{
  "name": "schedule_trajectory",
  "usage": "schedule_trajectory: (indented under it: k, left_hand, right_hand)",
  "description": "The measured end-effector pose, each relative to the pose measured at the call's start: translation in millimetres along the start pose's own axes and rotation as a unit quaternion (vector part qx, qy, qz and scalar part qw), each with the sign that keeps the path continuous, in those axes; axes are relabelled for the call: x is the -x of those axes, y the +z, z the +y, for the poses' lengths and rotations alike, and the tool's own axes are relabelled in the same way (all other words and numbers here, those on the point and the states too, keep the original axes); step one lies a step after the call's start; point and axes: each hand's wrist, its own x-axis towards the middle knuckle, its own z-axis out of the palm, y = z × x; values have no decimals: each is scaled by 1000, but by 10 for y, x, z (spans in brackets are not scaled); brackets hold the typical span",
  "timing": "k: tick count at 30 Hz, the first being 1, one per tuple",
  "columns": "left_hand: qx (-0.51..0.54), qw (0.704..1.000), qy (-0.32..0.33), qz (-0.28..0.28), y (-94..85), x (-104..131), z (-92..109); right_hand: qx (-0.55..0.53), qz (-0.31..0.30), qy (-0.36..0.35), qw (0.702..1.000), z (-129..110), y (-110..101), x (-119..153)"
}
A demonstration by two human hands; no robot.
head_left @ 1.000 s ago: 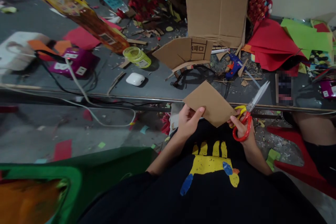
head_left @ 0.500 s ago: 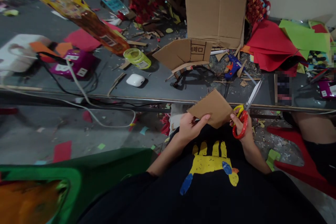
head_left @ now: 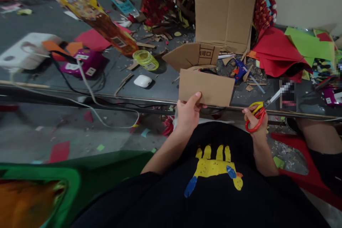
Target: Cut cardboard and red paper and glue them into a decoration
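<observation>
A flat rectangular piece of cardboard (head_left: 210, 86) is held up at the table's front edge. My left hand (head_left: 189, 114) pinches it near its lower left corner, thumb on the face turned to me. My right hand (head_left: 258, 123) is closed round the red and yellow handles of a pair of scissors (head_left: 263, 108), whose blades point up and to the right, away from the cardboard. Behind the held piece stands a curved cardboard shape (head_left: 184, 57) with printed marks, partly covered by it. A blue glue gun (head_left: 241, 69) lies just right of that.
A tall cardboard panel (head_left: 224, 10) stands at the back. Leftward are a white earbud case (head_left: 143, 81), a yellow jar (head_left: 146, 60), a leaning bottle (head_left: 93, 14) and a purple block (head_left: 82, 64) with cables. Red paper (head_left: 278, 53) and a phone (head_left: 288, 96) lie right. Another person's leg (head_left: 311, 133) shows.
My left hand has lifted the cardboard forward and turned it level. My right hand has let go of its edge and moved right with the scissors.
</observation>
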Motion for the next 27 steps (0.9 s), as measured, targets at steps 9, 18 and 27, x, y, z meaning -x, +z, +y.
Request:
schedule_trajectory:
  k: [9,18,27]
  left_hand:
    - [90,984,-101,-120,527,-612,19]
    - [30,977,-100,-186,562,-617,-357]
    - [-176,944,170,-220,654,-434,-439]
  right_hand:
    - [-76,-85,-61,992,-237,501,-753]
    - [-203,-76,31,976,0,517,-1000]
    - [-217,85,-57,971,-109,306,-868]
